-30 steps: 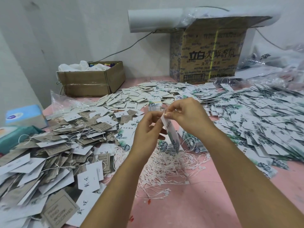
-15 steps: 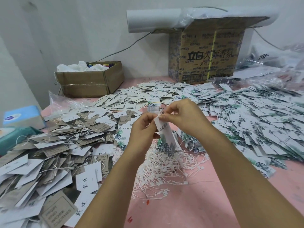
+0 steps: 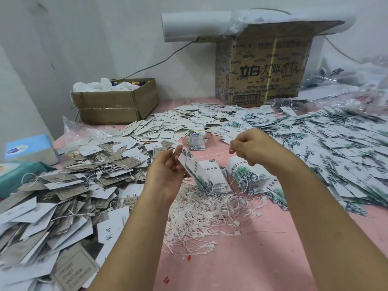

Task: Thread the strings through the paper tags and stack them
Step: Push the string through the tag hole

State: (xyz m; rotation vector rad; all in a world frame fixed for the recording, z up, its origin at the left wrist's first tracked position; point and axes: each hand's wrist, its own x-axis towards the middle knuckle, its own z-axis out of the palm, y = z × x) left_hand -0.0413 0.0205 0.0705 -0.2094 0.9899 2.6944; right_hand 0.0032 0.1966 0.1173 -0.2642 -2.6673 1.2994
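Whereas half a second ago both hands met at the tag's top edge, the right hand (image 3: 252,147) has now drawn off toward centre right, pinching the white string (image 3: 212,154) taut. Threading is judged through, stacking pending. The left hand (image 3: 165,175) grips the leaf-print tags (image 3: 206,175) at frame centre, above the loose string pile (image 3: 210,217). Their long axis slants, holed end upper left, leaf end lower right.

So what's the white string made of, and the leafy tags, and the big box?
The string looks like thin white cord, cotton or nylon maybe: taut here, curly in the pile. The leafy tags look like stiff matte card, flat and printed. The big box looks like brown cardboard, flaps folded.
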